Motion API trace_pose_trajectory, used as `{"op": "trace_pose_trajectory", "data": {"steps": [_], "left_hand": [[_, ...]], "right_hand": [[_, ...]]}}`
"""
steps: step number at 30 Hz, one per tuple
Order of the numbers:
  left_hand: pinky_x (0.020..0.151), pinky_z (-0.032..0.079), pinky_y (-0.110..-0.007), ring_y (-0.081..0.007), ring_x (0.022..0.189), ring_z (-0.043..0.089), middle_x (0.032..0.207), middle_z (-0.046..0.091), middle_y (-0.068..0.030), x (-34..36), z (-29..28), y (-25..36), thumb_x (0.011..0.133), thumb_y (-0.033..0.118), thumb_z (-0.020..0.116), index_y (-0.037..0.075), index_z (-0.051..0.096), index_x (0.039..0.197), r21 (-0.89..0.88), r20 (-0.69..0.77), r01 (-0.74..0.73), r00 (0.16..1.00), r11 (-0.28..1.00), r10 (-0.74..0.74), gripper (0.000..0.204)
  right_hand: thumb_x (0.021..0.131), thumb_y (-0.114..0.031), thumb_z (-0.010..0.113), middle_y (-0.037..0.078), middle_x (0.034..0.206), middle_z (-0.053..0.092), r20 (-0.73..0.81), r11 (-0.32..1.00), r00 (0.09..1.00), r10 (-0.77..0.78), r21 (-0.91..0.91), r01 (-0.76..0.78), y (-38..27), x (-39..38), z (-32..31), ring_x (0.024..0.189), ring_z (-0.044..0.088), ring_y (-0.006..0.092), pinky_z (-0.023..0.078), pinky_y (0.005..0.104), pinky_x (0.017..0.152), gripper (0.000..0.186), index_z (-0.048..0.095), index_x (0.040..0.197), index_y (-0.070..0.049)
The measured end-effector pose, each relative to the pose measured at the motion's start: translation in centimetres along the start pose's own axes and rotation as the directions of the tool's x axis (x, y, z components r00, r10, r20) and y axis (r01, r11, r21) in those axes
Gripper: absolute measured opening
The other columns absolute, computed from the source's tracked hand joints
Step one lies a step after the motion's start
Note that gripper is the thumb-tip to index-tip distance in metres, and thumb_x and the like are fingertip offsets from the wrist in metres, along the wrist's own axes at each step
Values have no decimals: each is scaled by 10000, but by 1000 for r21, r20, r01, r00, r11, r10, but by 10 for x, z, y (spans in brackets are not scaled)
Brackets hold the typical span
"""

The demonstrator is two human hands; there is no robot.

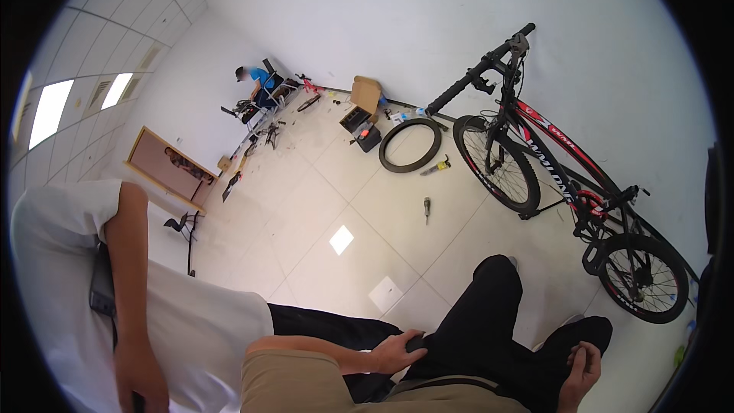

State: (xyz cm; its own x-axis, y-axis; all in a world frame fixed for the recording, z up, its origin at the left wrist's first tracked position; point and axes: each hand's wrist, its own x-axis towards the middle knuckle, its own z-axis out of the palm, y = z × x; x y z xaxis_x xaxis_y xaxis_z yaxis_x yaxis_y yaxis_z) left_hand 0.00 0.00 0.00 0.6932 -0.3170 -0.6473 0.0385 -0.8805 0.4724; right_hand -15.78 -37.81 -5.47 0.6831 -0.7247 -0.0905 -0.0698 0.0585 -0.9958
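Note:
My left hand (394,352) rests on my thigh in black trousers, its fingers closed round a small black object (415,344) whose kind I cannot make out. Near my right knee, my right hand (582,373) is loosely curled with the fingertips turned in, and no object shows in it. Ahead to the right, a black and red bicycle (547,157) leans against the white wall, apart from both hands. A loose black tyre (410,145) lies on the floor left of its front wheel. A grey tool with a thin tip (427,210) lies nearer to me.
Close on my left is a person in a white shirt (199,313). By the tyre are a yellow and black tool (436,167), a dark toolbox (360,128) and an opened cardboard box (365,95). Farther back, a person in blue (262,80) sits among bicycle parts.

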Motion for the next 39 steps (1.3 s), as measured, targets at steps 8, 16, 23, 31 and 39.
{"op": "trace_pose_trajectory", "data": {"steps": [8,16,23,31,39], "left_hand": [[820,529,-386,-323,886,688,960,689,-203,-3,4,-5,915,409,631,38,490,1330,-26,10,-17,1000,1000,17,574],[833,520,-393,-328,893,680,947,691,-195,1,1,-5,918,405,623,38,484,1341,-17,15,8,1000,1000,-8,576],[922,492,-427,-384,1032,638,1070,665,-248,5,6,-15,899,460,609,57,492,1338,23,-31,-30,999,999,31,607],[929,488,-428,-372,1025,640,1069,672,-229,0,0,5,896,475,600,64,489,1341,16,6,54,999,998,-54,616],[947,486,-420,-373,1050,636,1113,667,-223,-6,1,-3,891,480,599,81,457,1392,19,-2,59,998,998,-59,655]], "right_hand": [[1012,-90,503,43,908,601,5,1000,1000,19,-3,-19,-1,-7,-3,764,516,87,418,223,685,154,603,1086,1],[1019,-102,492,34,891,595,27,1000,999,-22,-16,22,7,-1,0,753,514,79,420,218,668,166,609,1085,-5],[1022,-108,490,32,887,594,30,999,999,-42,-16,42,6,0,1,750,514,80,420,220,665,166,609,1082,-8],[1030,-125,486,30,882,597,19,999,1000,-18,-32,19,8,1,-1,747,514,78,418,221,662,177,609,1084,-11],[1021,-115,501,30,887,599,32,1000,999,-10,0,10,4,-9,5,749,516,78,418,221,665,167,607,1088,-5]]}}
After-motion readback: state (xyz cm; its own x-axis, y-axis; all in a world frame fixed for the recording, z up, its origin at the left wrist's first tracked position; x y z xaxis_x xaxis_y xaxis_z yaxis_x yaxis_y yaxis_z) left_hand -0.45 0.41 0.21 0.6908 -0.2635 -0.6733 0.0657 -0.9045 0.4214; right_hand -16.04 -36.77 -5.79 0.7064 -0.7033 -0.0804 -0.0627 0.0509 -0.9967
